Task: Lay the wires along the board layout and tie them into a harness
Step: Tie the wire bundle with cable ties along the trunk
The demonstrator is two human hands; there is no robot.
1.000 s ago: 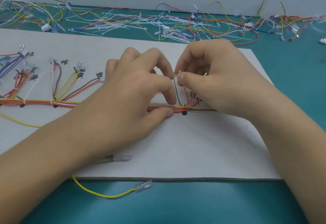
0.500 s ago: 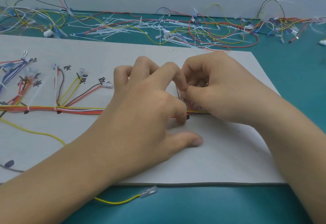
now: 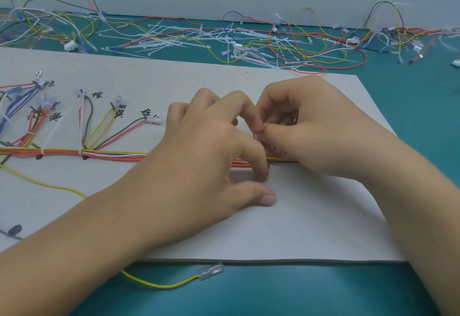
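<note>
A white layout board (image 3: pixel 298 216) with handwritten labels lies on the teal table. Across it runs a red, yellow and white wire bundle (image 3: pixel 112 156), bound with white ties, with branches fanning up at the left. My left hand (image 3: pixel 206 156) bends over the bundle's right part: its index fingertip presses on the wires, its thumb lies flat on the board, and its middle fingertip meets my right thumb. My right hand (image 3: pixel 318 126) pinches short red branch wires (image 3: pixel 273 152) rising from the bundle. The hands hide the wire ends.
White cable ties (image 3: pixel 174 39) lie scattered behind the board, tangled with loose coloured wires (image 3: pixel 311 51) along the wall. A yellow wire with a clear terminal (image 3: pixel 211 271) hangs over the board's near edge. Black marks dot the layout at the left.
My left thumb has come off the bundle and lies on the board nearer me. My left fingers have closed in on my right thumb. The view has shifted slightly.
</note>
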